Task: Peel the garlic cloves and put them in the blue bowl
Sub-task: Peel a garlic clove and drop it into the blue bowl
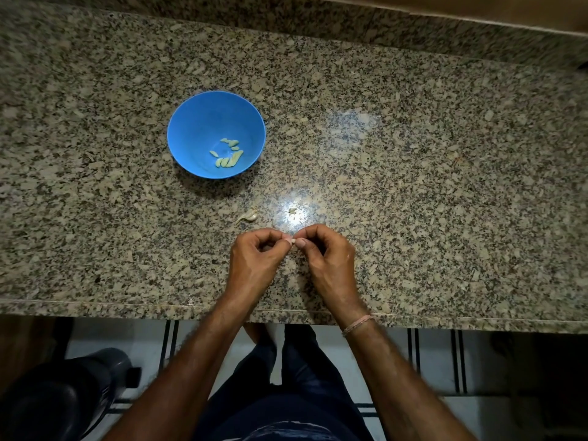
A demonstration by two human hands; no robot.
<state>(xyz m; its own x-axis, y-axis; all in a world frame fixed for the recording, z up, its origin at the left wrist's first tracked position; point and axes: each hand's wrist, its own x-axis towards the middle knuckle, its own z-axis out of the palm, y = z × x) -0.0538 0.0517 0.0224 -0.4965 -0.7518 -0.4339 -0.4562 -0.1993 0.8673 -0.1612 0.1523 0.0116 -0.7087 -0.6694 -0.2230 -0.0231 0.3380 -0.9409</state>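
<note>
L hand (254, 262) & R hand (327, 259): fingers of both pinch one garlic clove (294, 242) betw. them, over tabletop (413, 154) nr front edge. Further back-left: blue bowl (178, 116) (peeled cloves (229, 155) inside).

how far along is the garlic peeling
Done: several peeled cloves lie in the blue bowl. In hand: the left hand and right hand pinch a small piece, likely a clove, between them. Left: one unpeeled-looking clove on the counter.

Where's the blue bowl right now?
In the head view, the blue bowl sits on the granite counter, ahead and left of the left hand, just beyond a loose garlic piece.
</note>
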